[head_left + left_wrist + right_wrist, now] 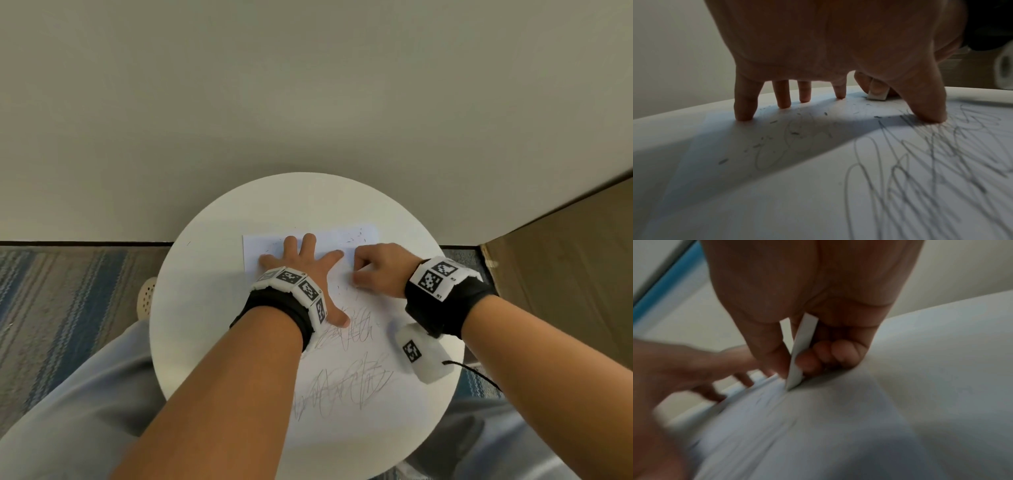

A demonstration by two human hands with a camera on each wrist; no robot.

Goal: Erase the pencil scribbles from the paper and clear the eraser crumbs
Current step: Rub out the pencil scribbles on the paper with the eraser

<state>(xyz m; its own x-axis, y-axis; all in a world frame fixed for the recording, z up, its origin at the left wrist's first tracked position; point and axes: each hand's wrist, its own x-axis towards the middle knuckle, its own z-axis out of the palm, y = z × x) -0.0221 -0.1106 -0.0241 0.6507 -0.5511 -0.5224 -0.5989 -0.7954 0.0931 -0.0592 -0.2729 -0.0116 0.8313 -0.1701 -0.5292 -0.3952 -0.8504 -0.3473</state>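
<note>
Under right hand (807, 313), eraser (797, 356) pinched, hidden from head view

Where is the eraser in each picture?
Head: hidden inside the right hand, right of centre.
Left wrist: eraser at upper middle, touching the paper, behind the thumb.
Right wrist: centre, pinched upright, tip on the paper.
Shared landmark: the left hand spread on the paper.

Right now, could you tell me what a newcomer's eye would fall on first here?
Dense pencil scribbles fill the near half of the paper on the round white table. The left hand presses the sheet flat with spread fingers, while the right hand pinches a white eraser among dark crumbs.
</note>
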